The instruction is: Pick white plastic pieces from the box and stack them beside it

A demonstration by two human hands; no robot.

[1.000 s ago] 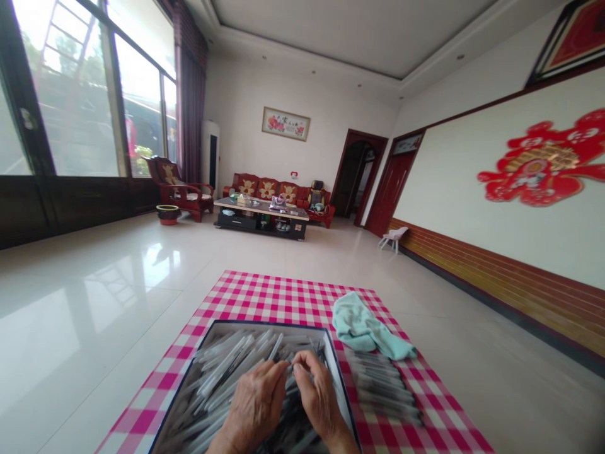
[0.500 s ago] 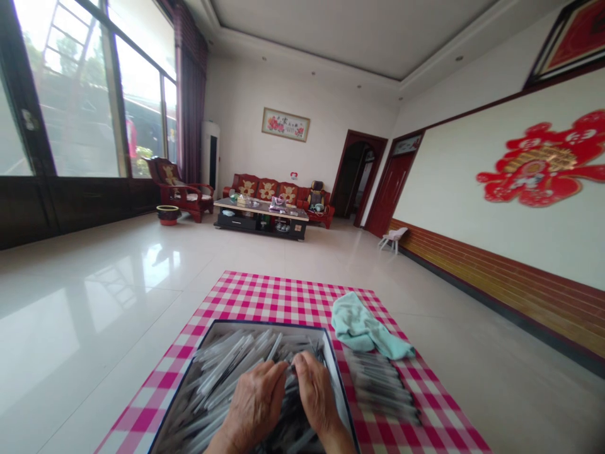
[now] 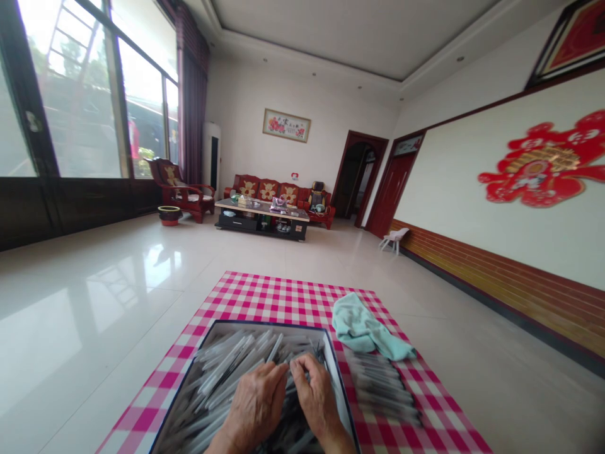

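Both hands are over a shallow dark-rimmed box (image 3: 269,323) filled with translucent pen barrels (image 3: 225,367) and, beneath my hands, dark slender parts (image 3: 293,425). My left hand (image 3: 258,400) is closed, back upward, with thumb and forefinger pinched. Close beside it, fingertips almost meeting, my right hand (image 3: 317,396) is also closed in a pinch. Whatever sits between the fingertips is too small and hidden to make out. To the right of the box, a row of pens (image 3: 384,388) with dark ends lies on the checked cloth, somewhat blurred.
A pink-and-white checked tablecloth (image 3: 278,296) covers the table. Behind the pens lies a crumpled mint-green cloth (image 3: 362,325). Farther off are a low coffee table (image 3: 262,211), a red wooden sofa (image 3: 246,178), an armchair (image 3: 182,189) and a small stool (image 3: 394,238).
The right thumb and forefinger have shifted slightly at the fingertips, and the dark bit seen between the hands no longer shows. The left hand stays nearly still.
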